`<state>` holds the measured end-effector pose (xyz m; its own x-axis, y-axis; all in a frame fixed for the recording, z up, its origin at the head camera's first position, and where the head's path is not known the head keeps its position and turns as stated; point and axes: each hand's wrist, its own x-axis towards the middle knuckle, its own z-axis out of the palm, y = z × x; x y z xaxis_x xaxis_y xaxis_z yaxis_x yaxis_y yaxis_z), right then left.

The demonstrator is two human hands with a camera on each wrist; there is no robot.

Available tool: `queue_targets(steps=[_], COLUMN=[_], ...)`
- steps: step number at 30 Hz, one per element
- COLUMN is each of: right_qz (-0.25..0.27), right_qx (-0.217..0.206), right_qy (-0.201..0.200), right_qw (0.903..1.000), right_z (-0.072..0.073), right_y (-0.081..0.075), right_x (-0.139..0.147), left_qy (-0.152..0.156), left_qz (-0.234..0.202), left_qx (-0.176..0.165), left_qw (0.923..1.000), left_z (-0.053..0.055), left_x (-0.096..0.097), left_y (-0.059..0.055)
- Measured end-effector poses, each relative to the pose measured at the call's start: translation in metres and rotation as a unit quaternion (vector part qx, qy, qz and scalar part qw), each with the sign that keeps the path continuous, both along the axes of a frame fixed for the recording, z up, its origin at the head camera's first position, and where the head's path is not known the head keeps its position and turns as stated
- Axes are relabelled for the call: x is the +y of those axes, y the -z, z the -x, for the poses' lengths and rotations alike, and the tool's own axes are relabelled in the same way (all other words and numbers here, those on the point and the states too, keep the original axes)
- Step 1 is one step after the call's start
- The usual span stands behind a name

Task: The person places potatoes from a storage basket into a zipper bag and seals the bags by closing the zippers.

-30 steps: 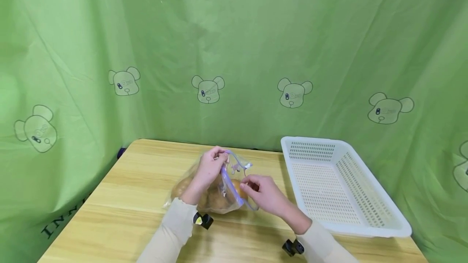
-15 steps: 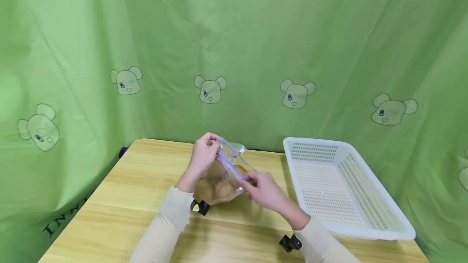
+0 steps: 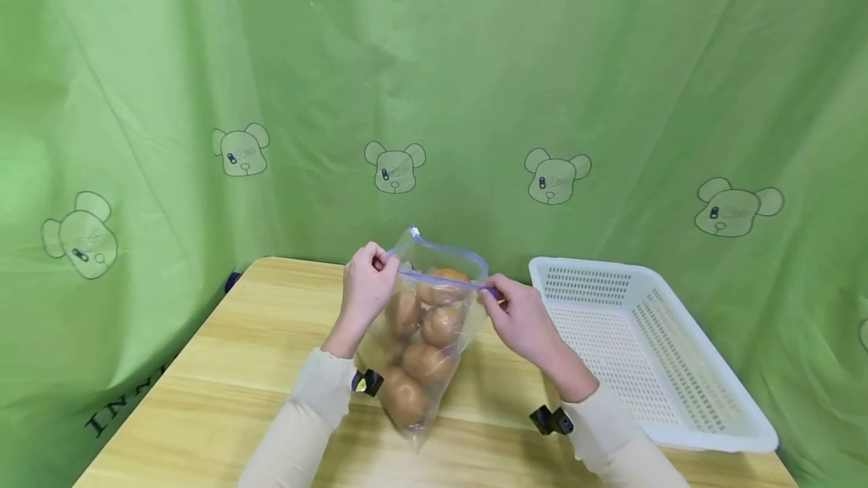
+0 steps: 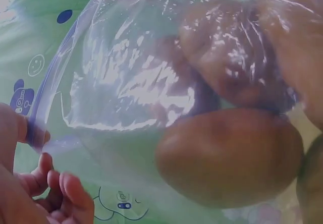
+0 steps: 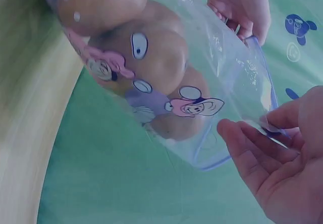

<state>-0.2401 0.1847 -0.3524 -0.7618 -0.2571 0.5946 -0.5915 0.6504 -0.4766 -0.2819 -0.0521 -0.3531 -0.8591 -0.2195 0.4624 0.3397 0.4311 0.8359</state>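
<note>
A clear zip bag (image 3: pixel 453 356) with a purple rim hangs upright between both hands, its mouth spread apart. Inside are several smooth, brown, oval potato-like things (image 3: pixel 426 362); their exact kind is not certain. My left hand (image 3: pixel 366 285) pinches the left part of the rim, and in the left wrist view its thumb and fingertip meet at the purple strip (image 4: pixel 38 125). At the rim's right corner, my right hand (image 3: pixel 521 318) holds the edge between thumb and fingers. Cartoon prints (image 5: pixel 194 107) show on the bag in the right wrist view. Whether its bottom touches the table cannot be told.
A white perforated plastic basket (image 3: pixel 542 307) stands on the right of the wooden table (image 3: pixel 224 367). Behind the table hangs a green curtain (image 3: pixel 461 81) with bear drawings. A white slider (image 3: pixel 414 232) sits on the bag's far rim.
The bag, lying on the table a second ago, has been raised upright and its mouth spread wider. My right hand, at first near the opening, now grips the rim and has moved up and right.
</note>
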Motion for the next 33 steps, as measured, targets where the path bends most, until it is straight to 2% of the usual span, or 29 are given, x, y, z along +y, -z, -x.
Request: queue_targets(steps=[7,11,15,18,22,25,30,33], right_qz=[0.025,0.051,0.077,0.09,0.101,0.109,0.125,0.145], right_qx=[0.03,0.032,0.031,0.024,0.015,0.007,-0.022,-0.044], right_qy=[-0.001,-0.008,-0.009,-0.01,-0.008,0.0,0.017,0.015], right_qw=[0.9992,0.9981,0.9965,0.9956,0.9947,0.994,0.9918,0.9883], right_z=[0.01,0.013,0.015,0.016,0.018,0.019,0.019,0.019], right_y=[-0.003,-0.006,-0.009,-0.012,-0.014,-0.014,-0.016,-0.016], right_x=[0.007,0.012,0.017,0.02,0.023,0.024,0.026,0.029], left_qy=[-0.018,-0.015,0.009,0.049,0.118,0.158,0.198,0.205], left_qz=[0.004,-0.004,-0.025,-0.056,-0.112,-0.157,-0.253,-0.274], left_qx=[-0.03,-0.022,-0.026,-0.045,-0.053,-0.042,-0.029,-0.045], left_qw=[0.9994,0.9996,0.9993,0.9962,0.9852,0.974,0.9464,0.9387], left_z=[-0.001,0.0,0.003,0.004,0.005,0.004,0.002,0.002], left_x=[-0.004,-0.009,-0.016,-0.02,-0.021,-0.022,-0.022,-0.021], left_y=[-0.004,-0.006,-0.004,0.0,0.003,0.004,0.009,0.013])
